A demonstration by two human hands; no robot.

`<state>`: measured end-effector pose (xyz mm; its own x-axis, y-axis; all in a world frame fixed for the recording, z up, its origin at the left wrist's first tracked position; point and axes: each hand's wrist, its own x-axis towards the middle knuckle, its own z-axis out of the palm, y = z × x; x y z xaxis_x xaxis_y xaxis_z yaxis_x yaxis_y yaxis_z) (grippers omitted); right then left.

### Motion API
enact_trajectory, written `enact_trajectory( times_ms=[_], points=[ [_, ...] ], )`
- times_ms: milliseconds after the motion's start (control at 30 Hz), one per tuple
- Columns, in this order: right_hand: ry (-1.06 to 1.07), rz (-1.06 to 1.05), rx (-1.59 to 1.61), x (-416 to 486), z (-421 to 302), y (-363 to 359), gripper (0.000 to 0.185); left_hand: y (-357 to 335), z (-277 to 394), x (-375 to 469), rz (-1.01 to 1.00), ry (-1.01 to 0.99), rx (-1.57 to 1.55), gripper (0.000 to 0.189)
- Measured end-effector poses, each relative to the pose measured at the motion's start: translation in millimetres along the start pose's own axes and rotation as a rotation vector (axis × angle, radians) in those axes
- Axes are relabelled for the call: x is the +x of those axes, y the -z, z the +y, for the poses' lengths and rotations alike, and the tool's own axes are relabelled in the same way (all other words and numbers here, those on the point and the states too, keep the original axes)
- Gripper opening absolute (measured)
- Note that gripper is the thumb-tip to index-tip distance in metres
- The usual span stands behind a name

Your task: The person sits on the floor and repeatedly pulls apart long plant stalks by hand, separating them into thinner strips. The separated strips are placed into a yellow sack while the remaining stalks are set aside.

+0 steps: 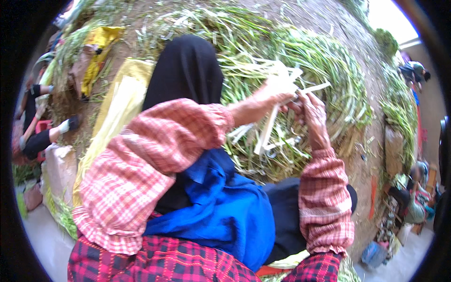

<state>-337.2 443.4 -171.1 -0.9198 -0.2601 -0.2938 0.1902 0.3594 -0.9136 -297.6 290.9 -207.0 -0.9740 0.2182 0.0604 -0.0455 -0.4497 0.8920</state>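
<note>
My left hand is closed around a bunch of pale, flat plant strips, whose ends stick out above and below the fingers. Close against it on the right, my right hand pinches the strips near their crossing point. A pale strip end points to the upper right between the hands. Beneath both hands lies a wide heap of green and straw-coloured leaves. The fingertips partly hide one another.
Pale strips lie on yellow sacking at my left. A yellow sack is at the upper left. People sit at the far left and right. A blue plastic bag lies at the lower right.
</note>
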Motion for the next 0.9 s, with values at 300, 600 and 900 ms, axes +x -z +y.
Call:
enact_trajectory(
  times_ms=[300, 600, 900],
  points=[
    [-0.111, -0.063, 0.269, 10, -6, -17, 0.037, -11, 24, -5, 0.128, -0.028, -0.133, 0.020],
    [0.038, -0.199, 0.380, 3, -17, -6, 0.034, -23, 24, 2, 0.096, -0.010, -0.162, 0.017],
    [0.212, -0.162, 0.237, -4, -27, 14, 0.026, -27, 24, 15, 0.040, 0.180, -0.269, 0.020]
  ],
)
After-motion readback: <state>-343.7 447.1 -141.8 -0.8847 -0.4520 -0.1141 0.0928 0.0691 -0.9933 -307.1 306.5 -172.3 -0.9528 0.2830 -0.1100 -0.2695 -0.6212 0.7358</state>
